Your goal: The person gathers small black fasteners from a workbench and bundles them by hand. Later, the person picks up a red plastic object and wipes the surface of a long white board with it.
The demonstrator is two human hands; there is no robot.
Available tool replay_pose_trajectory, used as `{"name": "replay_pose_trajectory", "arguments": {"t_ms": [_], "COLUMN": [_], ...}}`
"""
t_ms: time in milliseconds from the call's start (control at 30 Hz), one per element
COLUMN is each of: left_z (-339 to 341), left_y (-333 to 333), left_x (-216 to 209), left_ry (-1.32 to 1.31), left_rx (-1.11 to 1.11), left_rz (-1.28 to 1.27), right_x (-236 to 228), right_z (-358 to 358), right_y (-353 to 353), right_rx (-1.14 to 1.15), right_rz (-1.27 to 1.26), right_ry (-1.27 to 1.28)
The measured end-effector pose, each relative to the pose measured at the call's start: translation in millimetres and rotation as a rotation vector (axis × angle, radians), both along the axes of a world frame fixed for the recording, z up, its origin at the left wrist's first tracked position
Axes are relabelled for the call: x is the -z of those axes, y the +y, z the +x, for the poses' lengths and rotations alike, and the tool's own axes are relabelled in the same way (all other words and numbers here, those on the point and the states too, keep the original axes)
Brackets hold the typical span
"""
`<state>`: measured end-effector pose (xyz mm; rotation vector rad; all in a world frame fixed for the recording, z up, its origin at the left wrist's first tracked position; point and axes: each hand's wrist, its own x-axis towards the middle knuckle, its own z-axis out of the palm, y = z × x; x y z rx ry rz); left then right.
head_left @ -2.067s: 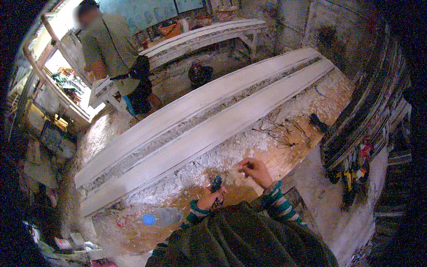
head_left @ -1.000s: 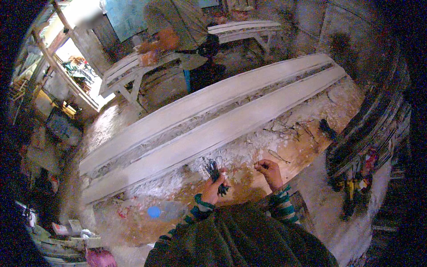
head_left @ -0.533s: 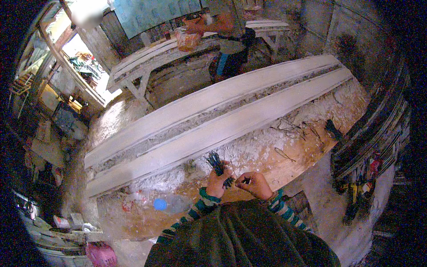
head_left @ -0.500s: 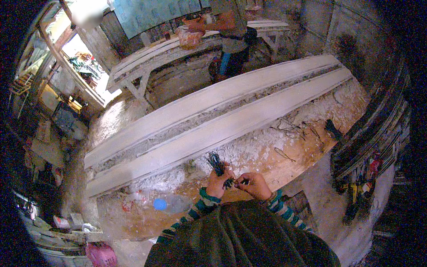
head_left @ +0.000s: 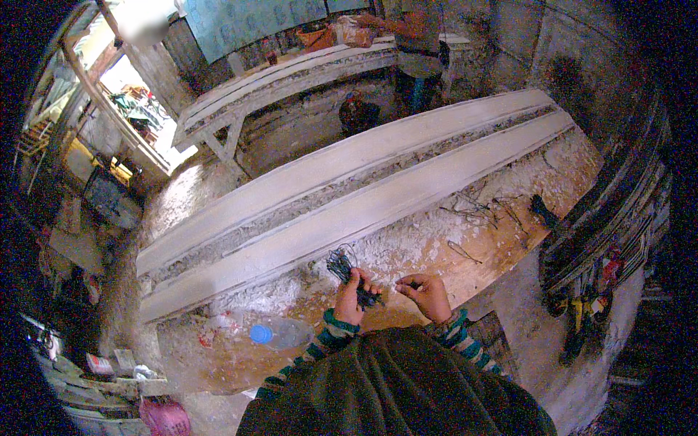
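Observation:
A bundle of thin dark wires (head_left: 340,266), looped at its top, stands up out of my left hand (head_left: 351,299). The fingers of that hand are wrapped round its lower part, and loose ends stick out beside them. Just to the right, apart from the bundle, is my right hand (head_left: 429,296). Its thumb and forefinger are pinched together; whatever may be between the tips is too small to make out. Both hands are above the near edge of a wooden table (head_left: 465,272) strewn with white crumbs.
Two long pale strips (head_left: 378,185) run across the table. Loose wires (head_left: 472,211) are at its right. A clear bottle (head_left: 287,333) with a blue cap lies left of my hands. Beyond, a person (head_left: 420,51) handles a whitish container (head_left: 354,33) at another bench (head_left: 291,76).
My right hand has drawn away from the bundle to the right. My left hand still grips the wires. The person behind has moved right along the far bench, with the container.

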<state>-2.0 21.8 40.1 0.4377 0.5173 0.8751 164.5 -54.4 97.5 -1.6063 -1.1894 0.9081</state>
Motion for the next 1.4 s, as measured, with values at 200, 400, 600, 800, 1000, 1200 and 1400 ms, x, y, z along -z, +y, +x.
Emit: {"name": "replay_pose_trajectory", "arguments": {"t_ms": [200,400,600,800,1000,1200,1400], "left_z": [2.7,4.6,2.6,-3.8,1.5,-4.3,2.0], "left_y": [1.4,-9.7,-10.7,-8.3,-5.2,-3.5,-5.1], "left_x": [16.9,11.3,-2.3,15.0,21.7,7.1,11.0], "left_ry": [-0.021,0.13,0.176,0.103,0.028,0.03,0.017], "left_rx": [0.038,0.073,0.123,0.167,0.029,-0.005,0.069], "left_rz": [0.068,0.136,0.1,-0.062,-0.03,-0.012,-0.021], "right_x": [-7.8,-8.5,-4.0,6.4,38.3,75.7,108.1], "right_z": [-7.2,-28.9,-29.7,-23.3,22.9,105.3,138.4], "right_y": [6.5,9.0,10.0,10.0,10.2,-0.7,-9.7], "right_rx": [0.091,-0.039,-0.138,-0.275,-0.179,0.432,0.665], "right_rz": [0.166,0.188,0.175,0.182,0.072,-0.135,-0.164], "right_ry": [-0.011,0.0,-0.124,-0.121,-0.107,-0.833,-0.92]}}
